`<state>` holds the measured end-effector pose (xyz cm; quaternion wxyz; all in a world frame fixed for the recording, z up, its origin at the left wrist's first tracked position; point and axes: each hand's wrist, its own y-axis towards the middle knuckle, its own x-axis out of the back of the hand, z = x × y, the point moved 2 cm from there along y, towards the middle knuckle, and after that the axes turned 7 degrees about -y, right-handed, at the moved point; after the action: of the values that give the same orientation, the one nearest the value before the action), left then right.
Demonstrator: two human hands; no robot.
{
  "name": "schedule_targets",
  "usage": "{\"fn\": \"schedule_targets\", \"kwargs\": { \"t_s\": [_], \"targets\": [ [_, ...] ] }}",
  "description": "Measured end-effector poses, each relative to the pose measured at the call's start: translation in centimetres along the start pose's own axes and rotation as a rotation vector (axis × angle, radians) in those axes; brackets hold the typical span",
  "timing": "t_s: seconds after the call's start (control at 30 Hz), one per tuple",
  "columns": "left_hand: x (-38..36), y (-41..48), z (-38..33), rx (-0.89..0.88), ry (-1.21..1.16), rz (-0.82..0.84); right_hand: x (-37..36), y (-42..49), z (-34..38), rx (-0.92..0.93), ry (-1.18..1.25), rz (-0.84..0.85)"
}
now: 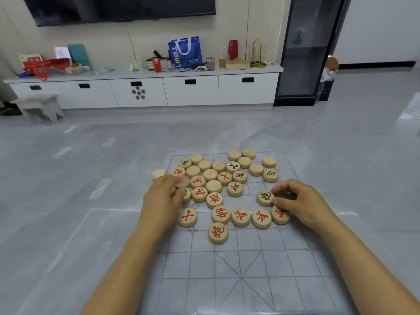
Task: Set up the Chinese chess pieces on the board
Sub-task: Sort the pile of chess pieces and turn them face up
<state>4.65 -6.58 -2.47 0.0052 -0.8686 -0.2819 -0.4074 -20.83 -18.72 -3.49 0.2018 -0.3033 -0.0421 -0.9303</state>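
Left hand (162, 201) rests on crowded pieces (210, 174); right hand (300, 205) pinches green-marked piece (264, 197).

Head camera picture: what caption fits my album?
Left hand touches jumbled round wooden chess pieces on a clear gridded board; right hand pinches a green-lettered piece.

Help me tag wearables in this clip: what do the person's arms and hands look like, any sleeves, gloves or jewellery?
The left forearm and right forearm are bare to the frame edge; no sleeves show. The left hand and right hand wear no gloves, and no watch, bracelet or ring is visible.
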Motion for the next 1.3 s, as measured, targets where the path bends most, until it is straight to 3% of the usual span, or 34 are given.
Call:
{"fn": "schedule_targets", "kwargs": {
  "t_s": [0.07,0.17,0.3,0.37,0.43,0.53,0.63,0.73,0.8,0.87,1.0,1.17,1.3],
  "targets": [
    [-0.8,0.9,-2.1,-0.036,0.002,0.054,0.0,0.1,-0.1,-0.006,-0.017,0.004],
    [-2.5,3.0,-4.6,-0.05,0.196,0.19,0.0,0.2,-0.2,-0.005,-0.031,-0.007],
    [-4.3,4.3,-5.6,-0.009,0.491,0.257,-0.2,0.2,0.0,0.004,-0.059,0.004],
    [-4.8,4.6,-5.5,0.076,0.488,0.262,-0.3,0.1,0.0,0.007,-0.085,0.007],
    [-4.9,4.8,-5.3,0.142,0.401,0.258,-0.4,0.0,0.1,0.015,-0.1,0.013],
    [-4.5,4.0,-5.2,0.09,0.221,0.176,-0.4,-0.1,0.2,0.025,-0.116,0.016],
    [-3.1,1.4,-4.8,0.086,-0.207,0.035,-0.4,-0.1,0.2,0.03,-0.112,0.025],
    [-1.4,-1.5,-3.3,0.242,-0.695,-0.011,-0.4,-0.1,0.2,0.03,-0.123,0.032],
    [-0.4,-3.1,-2.1,0.285,-0.778,0.014,-0.5,-0.1,0.4,0.038,-0.135,0.032],
    [0.2,-4.0,-1.3,0.246,-0.714,0.092,-0.4,-0.1,0.5,0.048,-0.151,0.029],
    [0.5,-4.4,-1.0,-0.05,-0.23,0.165,-0.5,-0.1,0.7,0.061,-0.17,0.027],
    [-0.8,-4.2,-0.8,-0.09,-0.063,0.146,-0.5,-0.1,0.6,0.059,-0.178,0.031],
    [-1.3,-4.1,-0.9,-0.003,-0.048,0.145,-0.5,0.0,0.5,0.056,-0.179,0.031]
  ]
}}
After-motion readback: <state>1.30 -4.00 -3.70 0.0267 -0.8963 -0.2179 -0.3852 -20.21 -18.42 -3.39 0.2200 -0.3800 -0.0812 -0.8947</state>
